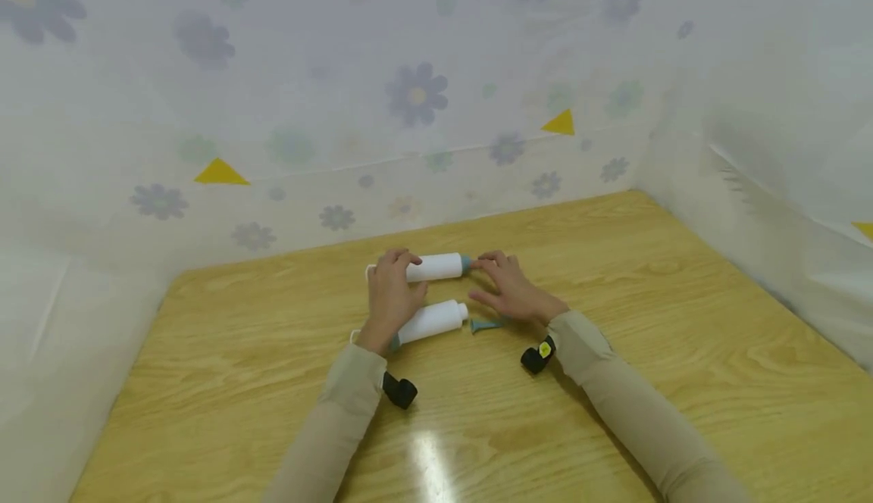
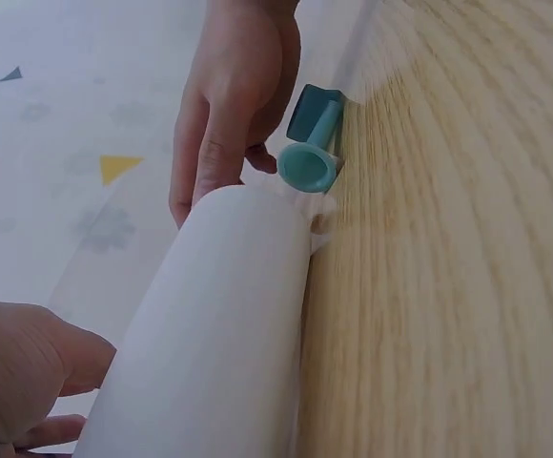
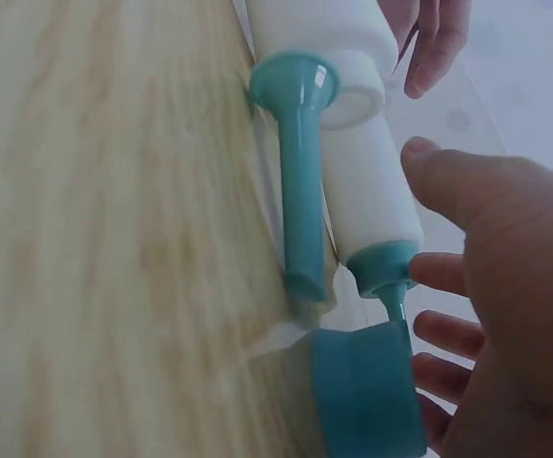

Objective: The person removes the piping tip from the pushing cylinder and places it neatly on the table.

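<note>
Two white bottles (image 1: 432, 320) are chilling on the table (image 1: 614, 427).
Head: left hand (image 1: 393, 291) is covering the far bottle (image 1: 442, 267), can't tell if gripping. Left wrist: teal nozzle (image 2: 307, 168) is lying past the near bottle (image 2: 210, 324). Right wrist: right hand (image 3: 520, 286) is hanging loose-fingered by the far bottle's teal cap (image 3: 383, 265).

Rear bottle (image 1: 443, 267), front bottle (image 1: 431, 320), nozzle (image 1: 484, 326) to its right

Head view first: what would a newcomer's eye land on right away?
Probably the far white bottle, lying on the wooden table with the left hand over its left part and its teal tip by the right hand. Nearer the wearer, a second white bottle points its bare neck toward a loose teal piece. Behind, yellow triangles stand out.
</note>
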A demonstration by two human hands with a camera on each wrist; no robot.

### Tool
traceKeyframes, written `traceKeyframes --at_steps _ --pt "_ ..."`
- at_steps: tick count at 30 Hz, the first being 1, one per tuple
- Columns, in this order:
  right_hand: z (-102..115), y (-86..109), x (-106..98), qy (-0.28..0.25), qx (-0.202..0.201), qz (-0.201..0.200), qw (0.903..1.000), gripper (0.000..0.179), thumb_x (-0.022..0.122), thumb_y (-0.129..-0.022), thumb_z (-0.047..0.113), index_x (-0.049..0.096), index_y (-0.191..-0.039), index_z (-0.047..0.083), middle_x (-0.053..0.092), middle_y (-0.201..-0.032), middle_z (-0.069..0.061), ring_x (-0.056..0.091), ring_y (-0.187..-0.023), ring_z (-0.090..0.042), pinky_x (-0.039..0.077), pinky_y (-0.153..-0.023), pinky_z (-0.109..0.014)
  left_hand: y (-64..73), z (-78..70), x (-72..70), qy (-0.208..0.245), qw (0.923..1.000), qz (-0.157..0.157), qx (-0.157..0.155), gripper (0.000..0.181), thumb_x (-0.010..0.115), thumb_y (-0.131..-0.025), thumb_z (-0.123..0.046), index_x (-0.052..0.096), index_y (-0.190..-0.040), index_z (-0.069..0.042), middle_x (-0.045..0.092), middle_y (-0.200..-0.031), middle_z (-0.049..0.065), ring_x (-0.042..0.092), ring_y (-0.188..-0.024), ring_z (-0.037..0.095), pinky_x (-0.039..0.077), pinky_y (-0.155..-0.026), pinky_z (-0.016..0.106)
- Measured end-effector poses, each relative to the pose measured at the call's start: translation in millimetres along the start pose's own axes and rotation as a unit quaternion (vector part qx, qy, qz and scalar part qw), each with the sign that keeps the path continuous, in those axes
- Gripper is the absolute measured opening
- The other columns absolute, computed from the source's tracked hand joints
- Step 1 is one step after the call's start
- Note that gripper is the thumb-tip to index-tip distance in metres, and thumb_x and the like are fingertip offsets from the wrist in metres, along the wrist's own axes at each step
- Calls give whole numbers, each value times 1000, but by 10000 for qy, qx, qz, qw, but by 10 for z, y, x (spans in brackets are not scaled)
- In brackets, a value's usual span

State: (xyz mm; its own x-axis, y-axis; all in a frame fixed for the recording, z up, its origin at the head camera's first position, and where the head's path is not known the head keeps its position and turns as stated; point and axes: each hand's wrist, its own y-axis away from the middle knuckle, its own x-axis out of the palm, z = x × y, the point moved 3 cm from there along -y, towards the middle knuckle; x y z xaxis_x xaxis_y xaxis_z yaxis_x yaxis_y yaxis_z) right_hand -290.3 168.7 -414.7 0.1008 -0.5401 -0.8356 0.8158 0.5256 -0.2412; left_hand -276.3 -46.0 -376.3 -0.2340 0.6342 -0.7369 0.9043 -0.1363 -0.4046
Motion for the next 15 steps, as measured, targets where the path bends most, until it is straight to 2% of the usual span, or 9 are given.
traceKeyframes --at_steps 3,6,11,13,15 --pt "0 -60 14 73 -41 -289 9995 49 61 -95 19 46 -135 -5 35 -136 -32 30 -121 -48 27 -97 -59 -9 47 0 -111 9999 71 -4 34 75 -78 -7 67 -111 -4 55 -133 17 49 -122 38 36 -101 53" --pt "-3 -127 33 178 -79 -468 9987 51 61 -95 19 45 -137 -3 34 -139 -32 31 -120 -48 26 -97 -60 -11 107 9 -239 9992 315 -82 39 73 -78 -8 64 -116 -3 50 -139 18 44 -128 39 28 -109 56" --pt "-20 -205 62 209 -55 -316 9993 56 60 -95 22 39 -143 -1 33 -145 -28 33 -121 -45 29 -93 -58 -21 174 35 -309 9946 958 -241 50 73 -82 -14 56 -127 -1 40 -148 18 36 -134 41 19 -112 61" --pt "-24 -226 64 117 -26 -244 9996 57 61 -95 21 38 -143 -1 35 -144 -27 34 -120 -43 30 -90 -55 -34 191 40 -302 9937 1025 -326 52 71 -84 -14 52 -131 -1 39 -149 18 36 -135 40 18 -113 60" --pt "-32 -246 70 115 -8 -216 9997 56 60 -95 22 39 -143 -1 37 -142 -26 36 -118 -41 31 -89 -52 -48 207 37 -310 9942 942 -418 54 70 -85 -13 50 -133 0 42 -146 18 38 -134 39 22 -112 57"
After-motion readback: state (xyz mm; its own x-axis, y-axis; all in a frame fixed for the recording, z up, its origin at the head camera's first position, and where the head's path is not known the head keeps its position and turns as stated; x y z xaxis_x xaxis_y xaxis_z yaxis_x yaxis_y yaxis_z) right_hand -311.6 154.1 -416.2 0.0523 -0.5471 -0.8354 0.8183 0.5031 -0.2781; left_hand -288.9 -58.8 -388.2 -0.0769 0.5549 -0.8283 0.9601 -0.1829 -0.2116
